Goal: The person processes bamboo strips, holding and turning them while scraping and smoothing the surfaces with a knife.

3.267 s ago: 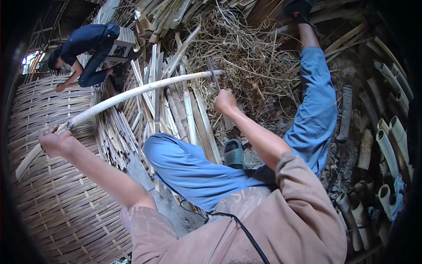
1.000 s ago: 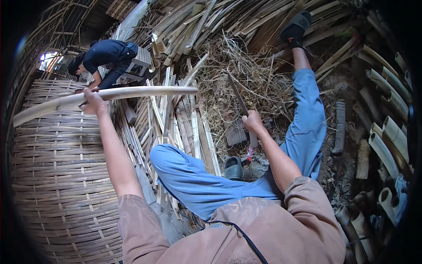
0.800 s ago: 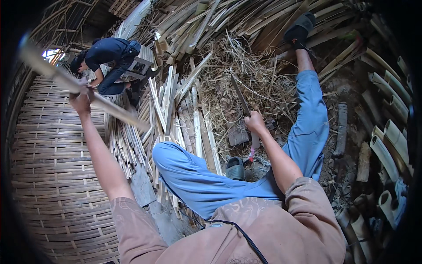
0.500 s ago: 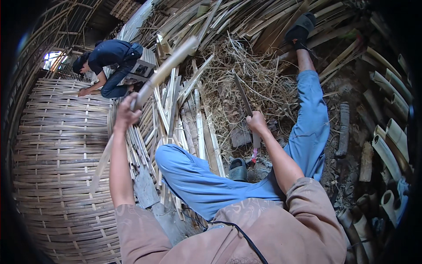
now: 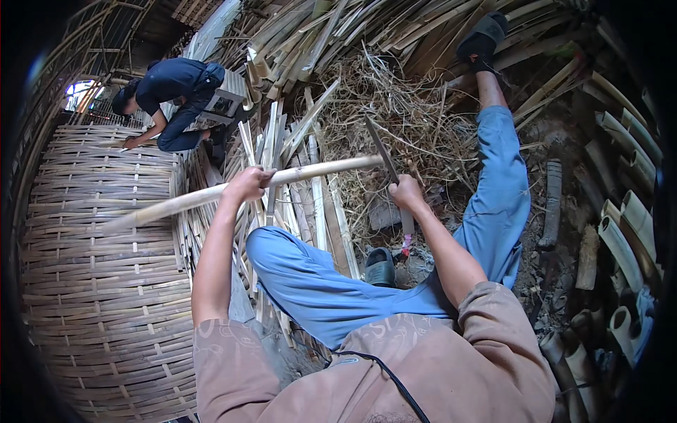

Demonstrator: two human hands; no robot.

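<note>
My left hand (image 5: 248,185) is closed around the middle of a long split bamboo strip (image 5: 324,169), held nearly level across my front and slightly blurred at its left end. My right hand (image 5: 406,192) grips a long, dark-bladed knife (image 5: 379,144), blade pointing away from me and a little left. Below that fist its pale handle continues, with something pink at the end. The strip's right end meets the blade in the picture; whether the two touch I cannot tell. Both hands are above my lap, my left knee bent and my right leg stretched out.
A woven bamboo mat (image 5: 106,275) lies along the left, where another person (image 5: 176,99) crouches at its far end. Split strips (image 5: 271,155) and a heap of shavings (image 5: 395,92) lie ahead. Cut bamboo pieces (image 5: 620,243) line the right. A dark sandal (image 5: 380,268) sits near my lap.
The bamboo strip has swung from steeply raised to nearly level, its right end coming down to the knife. My left hand has shifted right; the right hand has barely moved.
</note>
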